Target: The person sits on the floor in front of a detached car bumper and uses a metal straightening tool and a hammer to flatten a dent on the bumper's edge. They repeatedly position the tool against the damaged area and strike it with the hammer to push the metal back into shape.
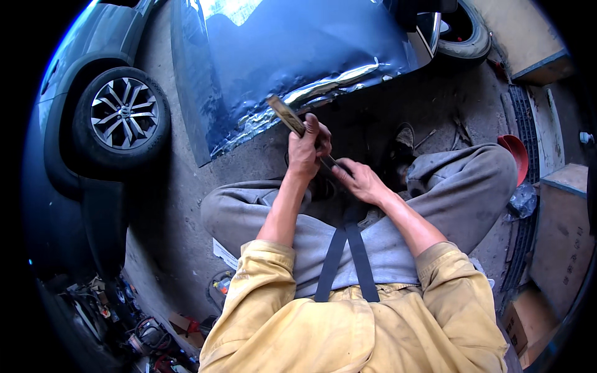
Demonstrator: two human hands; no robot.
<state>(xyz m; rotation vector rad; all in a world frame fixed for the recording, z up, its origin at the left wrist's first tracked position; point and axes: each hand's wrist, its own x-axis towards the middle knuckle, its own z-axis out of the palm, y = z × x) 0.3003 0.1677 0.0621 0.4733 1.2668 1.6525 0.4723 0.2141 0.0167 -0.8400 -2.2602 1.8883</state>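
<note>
My left hand (305,152) is closed round a wooden-handled tool (286,116), whose pale squared end sticks up past my thumb toward the blue panel. My right hand (364,181) is lower and to the right, its fingers closed on the dark end of the same tool. That end is partly hidden by my fingers, so its exact kind does not show. Just beyond my hands lies a large dark blue car body panel (267,56) with a crumpled, shiny near edge. Neither hand touches the panel.
At the left stands a dark car with a spoked wheel (124,115). A loose tire (466,40) is at the far right, near wooden boxes (563,233) and a red curved piece (515,155). Tools and clutter (149,339) fill the lower left. My bent legs frame the work.
</note>
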